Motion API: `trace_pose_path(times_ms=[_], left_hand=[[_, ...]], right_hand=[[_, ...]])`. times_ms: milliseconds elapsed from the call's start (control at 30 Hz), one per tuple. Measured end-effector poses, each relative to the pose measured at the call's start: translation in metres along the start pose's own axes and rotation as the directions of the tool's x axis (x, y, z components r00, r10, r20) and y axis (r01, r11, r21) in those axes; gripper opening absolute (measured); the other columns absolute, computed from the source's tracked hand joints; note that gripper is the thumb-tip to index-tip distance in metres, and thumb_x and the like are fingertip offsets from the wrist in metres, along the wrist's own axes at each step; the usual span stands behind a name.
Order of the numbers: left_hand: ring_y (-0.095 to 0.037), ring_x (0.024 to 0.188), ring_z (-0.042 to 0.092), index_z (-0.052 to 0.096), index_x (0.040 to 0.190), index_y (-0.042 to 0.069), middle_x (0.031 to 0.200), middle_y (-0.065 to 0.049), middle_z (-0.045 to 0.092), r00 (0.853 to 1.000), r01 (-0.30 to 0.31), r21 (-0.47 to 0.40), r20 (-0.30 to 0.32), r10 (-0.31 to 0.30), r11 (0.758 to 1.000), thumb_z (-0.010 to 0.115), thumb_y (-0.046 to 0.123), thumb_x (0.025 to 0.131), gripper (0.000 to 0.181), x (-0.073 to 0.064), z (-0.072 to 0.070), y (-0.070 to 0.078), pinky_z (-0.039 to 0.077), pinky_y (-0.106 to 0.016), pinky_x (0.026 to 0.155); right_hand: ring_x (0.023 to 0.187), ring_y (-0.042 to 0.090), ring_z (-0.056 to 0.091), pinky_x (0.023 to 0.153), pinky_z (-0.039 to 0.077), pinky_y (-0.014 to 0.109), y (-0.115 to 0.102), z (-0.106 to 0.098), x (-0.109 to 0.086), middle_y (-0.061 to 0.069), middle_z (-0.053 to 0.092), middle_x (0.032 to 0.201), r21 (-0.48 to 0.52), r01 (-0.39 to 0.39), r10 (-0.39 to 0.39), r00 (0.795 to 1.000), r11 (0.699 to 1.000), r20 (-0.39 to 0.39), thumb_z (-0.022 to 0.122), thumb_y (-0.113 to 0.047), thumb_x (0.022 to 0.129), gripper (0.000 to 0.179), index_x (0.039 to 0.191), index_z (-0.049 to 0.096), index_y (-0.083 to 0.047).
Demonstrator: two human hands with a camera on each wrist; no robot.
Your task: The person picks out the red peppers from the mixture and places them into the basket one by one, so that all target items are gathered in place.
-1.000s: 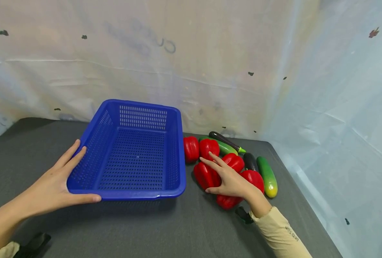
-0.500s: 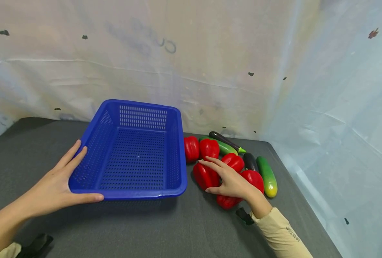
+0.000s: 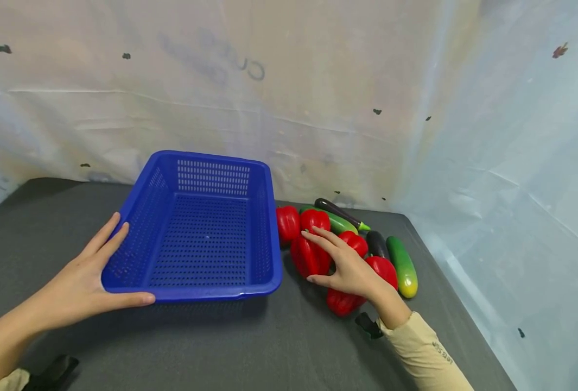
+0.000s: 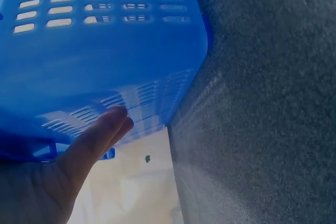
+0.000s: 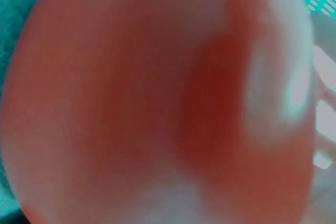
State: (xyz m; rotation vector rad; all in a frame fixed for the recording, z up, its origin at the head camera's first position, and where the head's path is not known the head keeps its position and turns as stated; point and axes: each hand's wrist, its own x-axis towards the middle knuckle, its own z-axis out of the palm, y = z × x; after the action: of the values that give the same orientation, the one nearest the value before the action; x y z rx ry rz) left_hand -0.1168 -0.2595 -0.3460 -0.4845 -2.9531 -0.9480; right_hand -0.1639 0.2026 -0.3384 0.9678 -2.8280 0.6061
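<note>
So left hand (image 3: 86, 277) grips a blue plastic basket (image 3: 198, 244), fingers spread wide, while right hand (image 3: 352, 271) holds a red bell pepper (image 3: 308, 258), fingers half-curled.

Open mouth: you can come straight down into the blue rectangular slotted plastic basket (image 3: 193, 294).
Near left corner: blocked by your left hand (image 3: 90, 282).
Right rim: tight; your right hand (image 3: 352, 266) and its glossy red bell pepper (image 3: 310, 256) leave a narrow gap.
Near side: passable over the dark grey tabletop (image 3: 279, 347).
Far side: the whitish plastic sheet (image 3: 298, 81) bars you.
</note>
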Motion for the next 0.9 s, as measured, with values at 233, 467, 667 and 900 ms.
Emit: trace_pose_path(times_ms=[233, 467, 667, 900], left_hand=[[-0.060, 0.137, 0.007, -0.005, 0.154, 0.013, 0.160, -0.002, -0.020, 1.000, 0.002, 0.003, 0.001, -0.002, 1.000, 0.082, 0.043, 0.070, 0.125, 0.000, 0.000, -0.001, 0.029, -0.078, 0.082], [-0.061, 0.137, 0.006, -0.004, 0.154, 0.011, 0.159, -0.002, -0.022, 1.000, 0.002, 0.003, 0.011, -0.002, 1.000, 0.082, 0.043, 0.069, 0.125, 0.002, 0.000, -0.003, 0.028, -0.079, 0.082], [-0.061, 0.136, 0.005, -0.005, 0.154, 0.010, 0.159, -0.004, -0.023, 1.000, 0.018, 0.004, 0.015, -0.018, 1.000, 0.082, 0.044, 0.070, 0.126, 0.002, 0.001, -0.002, 0.027, -0.080, 0.082], [-0.061, 0.137, 0.004, -0.006, 0.154, 0.011, 0.159, -0.003, -0.024, 1.000, 0.026, 0.003, 0.013, -0.026, 1.000, 0.082, 0.045, 0.070, 0.126, 0.003, 0.002, -0.002, 0.028, -0.079, 0.083]], right_hand=[[0.138, 0.027, 0.037, 0.099, 0.047, 0.050, -0.001, -0.008, 0.004, 0.009, 0.032, 0.154, 0.003, -0.013, 0.013, 0.997, 1.000, -0.075, 0.080, -0.027, 0.077, 0.085, 0.149, 0.035, -0.023], [0.136, 0.025, 0.040, 0.094, 0.050, 0.046, -0.001, -0.015, 0.010, 0.007, 0.034, 0.153, 0.001, 0.000, 0.000, 0.989, 1.000, -0.146, 0.081, -0.029, 0.077, 0.083, 0.148, 0.038, -0.021], [0.138, 0.024, 0.038, 0.104, 0.042, 0.049, -0.005, -0.023, 0.018, 0.004, 0.033, 0.154, 0.024, -0.002, 0.007, 0.985, 1.000, -0.172, 0.080, -0.029, 0.078, 0.083, 0.148, 0.037, -0.023], [0.132, 0.027, 0.045, 0.091, 0.052, 0.045, -0.009, -0.035, 0.025, 0.007, 0.033, 0.154, 0.043, 0.025, -0.015, 0.979, 0.999, -0.204, 0.081, -0.027, 0.077, 0.083, 0.148, 0.038, -0.021]])
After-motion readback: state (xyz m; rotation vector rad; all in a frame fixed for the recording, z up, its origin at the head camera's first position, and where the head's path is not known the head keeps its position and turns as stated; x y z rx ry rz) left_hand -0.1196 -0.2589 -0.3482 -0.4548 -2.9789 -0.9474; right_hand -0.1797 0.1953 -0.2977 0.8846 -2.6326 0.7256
